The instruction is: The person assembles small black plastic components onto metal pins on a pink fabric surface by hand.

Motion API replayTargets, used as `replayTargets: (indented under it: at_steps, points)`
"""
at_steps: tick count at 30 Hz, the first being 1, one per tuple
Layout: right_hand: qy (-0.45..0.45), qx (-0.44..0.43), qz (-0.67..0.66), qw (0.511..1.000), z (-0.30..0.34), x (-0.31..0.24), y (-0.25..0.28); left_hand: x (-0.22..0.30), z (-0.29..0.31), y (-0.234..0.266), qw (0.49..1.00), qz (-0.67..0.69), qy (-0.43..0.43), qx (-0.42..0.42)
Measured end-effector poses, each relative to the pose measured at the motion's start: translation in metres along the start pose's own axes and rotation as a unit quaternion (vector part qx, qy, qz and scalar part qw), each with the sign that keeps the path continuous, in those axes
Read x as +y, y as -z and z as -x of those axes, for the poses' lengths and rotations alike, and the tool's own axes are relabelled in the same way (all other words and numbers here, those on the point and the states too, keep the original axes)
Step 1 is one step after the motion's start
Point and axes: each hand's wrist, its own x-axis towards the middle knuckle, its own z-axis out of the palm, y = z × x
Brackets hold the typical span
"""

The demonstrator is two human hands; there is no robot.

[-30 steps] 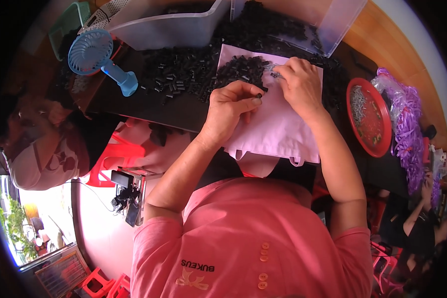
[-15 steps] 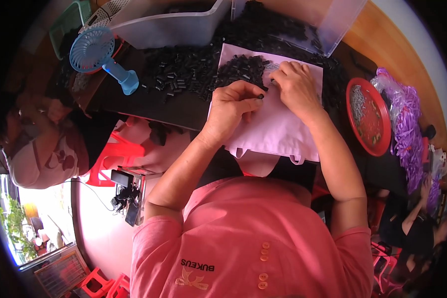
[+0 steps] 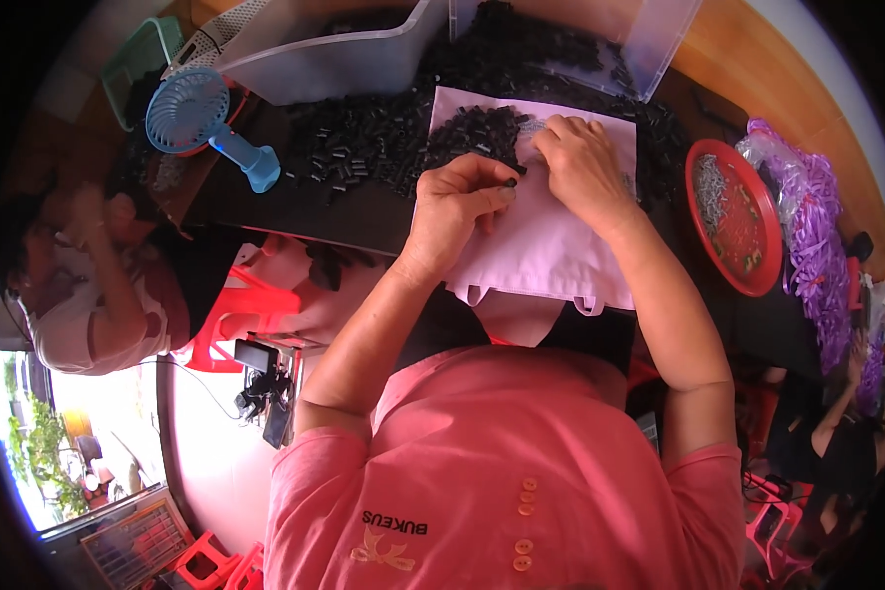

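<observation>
A pale pink cloth bag (image 3: 551, 251) with short handles lies flat in front of me. On its far left part is a heap of small black tubular pieces (image 3: 470, 136), and beside it a little pile of thin silver metal pieces (image 3: 533, 127). My left hand (image 3: 447, 202) hovers over the bag, thumb and forefinger pinching one small black tubular piece (image 3: 510, 183). My right hand (image 3: 585, 167) bends over the bag's far right, its curled fingers at the silver pile. Those fingertips are partly hidden, so what they hold cannot be made out.
More black pieces cover the dark table (image 3: 334, 221) around a clear plastic bin (image 3: 334, 74). A blue handheld fan (image 3: 246, 162) stands at the left. To the right are a red tray (image 3: 733, 261) with silver pieces and purple ribbon bundles (image 3: 816, 246). Other people sit left and right.
The whole view has shifted slightly. My left hand keeps its pinch on the black piece, and my right hand stays bent at the silver pile with only small movement.
</observation>
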Motion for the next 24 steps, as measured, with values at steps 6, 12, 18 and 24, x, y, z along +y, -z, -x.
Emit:
replayTargets:
  at_steps: [6, 12, 18, 24]
  points:
    - [-0.125, -0.025, -0.393, 0.911, -0.003, -0.021, 0.019, 0.000, 0.001, 0.000, 1.000, -0.006, -0.010, 0.012]
    - [-0.231, -0.044, -0.566, 0.790, -0.003, -0.027, 0.026, 0.002, 0.001, 0.000, 1.000, 0.015, 0.006, 0.021]
    - [-0.228, -0.051, -0.550, 0.802, -0.006, -0.037, 0.034, 0.001, 0.001, 0.001, 0.999, 0.023, 0.003, 0.028]
    - [-0.161, -0.017, -0.468, 0.869, -0.005, -0.039, 0.033, -0.001, 0.000, -0.001, 0.999, 0.024, 0.007, 0.032]
